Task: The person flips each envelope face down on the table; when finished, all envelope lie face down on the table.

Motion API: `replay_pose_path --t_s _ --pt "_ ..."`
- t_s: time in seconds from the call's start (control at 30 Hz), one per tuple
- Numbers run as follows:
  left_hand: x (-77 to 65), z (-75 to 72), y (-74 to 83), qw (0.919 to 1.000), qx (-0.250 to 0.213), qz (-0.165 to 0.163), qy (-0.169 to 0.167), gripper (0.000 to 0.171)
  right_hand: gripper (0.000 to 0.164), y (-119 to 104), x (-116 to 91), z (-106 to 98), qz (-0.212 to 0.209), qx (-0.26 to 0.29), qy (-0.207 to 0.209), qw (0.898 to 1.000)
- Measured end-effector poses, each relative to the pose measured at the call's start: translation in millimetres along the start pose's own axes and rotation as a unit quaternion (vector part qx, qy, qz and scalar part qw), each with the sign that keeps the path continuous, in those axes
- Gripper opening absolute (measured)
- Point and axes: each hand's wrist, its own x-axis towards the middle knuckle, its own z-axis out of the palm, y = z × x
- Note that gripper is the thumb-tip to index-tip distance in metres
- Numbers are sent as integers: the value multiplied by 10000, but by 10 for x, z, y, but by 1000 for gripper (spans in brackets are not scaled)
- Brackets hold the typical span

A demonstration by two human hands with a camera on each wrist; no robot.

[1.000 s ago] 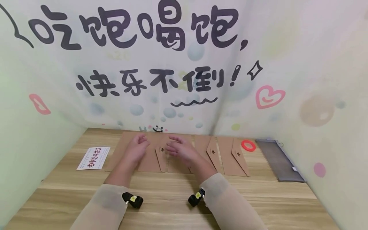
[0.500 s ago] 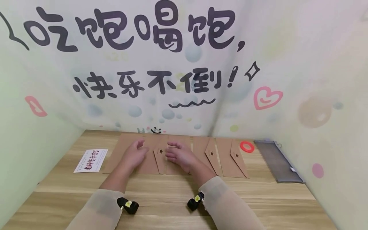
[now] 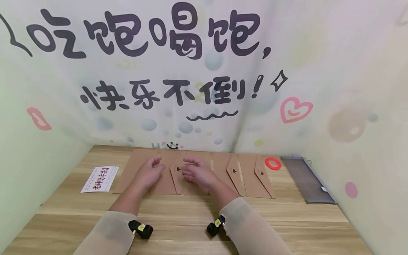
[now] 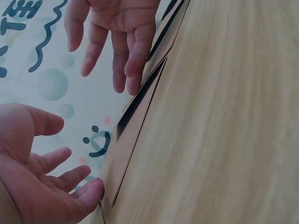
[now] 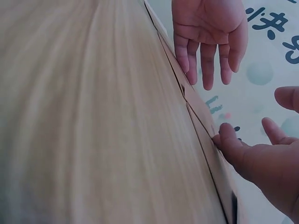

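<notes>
Several brown paper envelopes lie side by side in a row at the back of the table. My left hand (image 3: 149,173) hovers low over the left part of the row, its little-finger side near the leftmost envelope (image 3: 130,168). Opposite it, my right hand (image 3: 200,173) is over the middle envelopes, palm turned toward the left hand. Between them shows an envelope flap (image 3: 176,171) with a small dark print. In the left wrist view the left hand (image 4: 42,172) has relaxed, spread fingers. The right wrist view shows the right hand (image 5: 266,158) likewise, holding nothing.
A white card (image 3: 100,179) with red writing lies left of the row. To the right are two more envelopes (image 3: 220,177), a red ring (image 3: 273,163) and a grey mesh pouch (image 3: 307,180). A printed curtain (image 3: 204,124) hangs behind the wooden table (image 3: 178,219).
The head view has tilted slightly, so everything sits a little lower and further left. Both hands keep nearly the same place and pose over the envelopes.
</notes>
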Motion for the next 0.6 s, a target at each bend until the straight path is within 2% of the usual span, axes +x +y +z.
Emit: replay_pose_path --t_s 0.33,0.6 --pt "-13 0 18 9996 245 66 -103 60 57 62 50 -50 -199 595 132 9979" --pt "15 48 -9 9988 380 208 -249 59 64 103 48 7 -306 695 -194 9969"
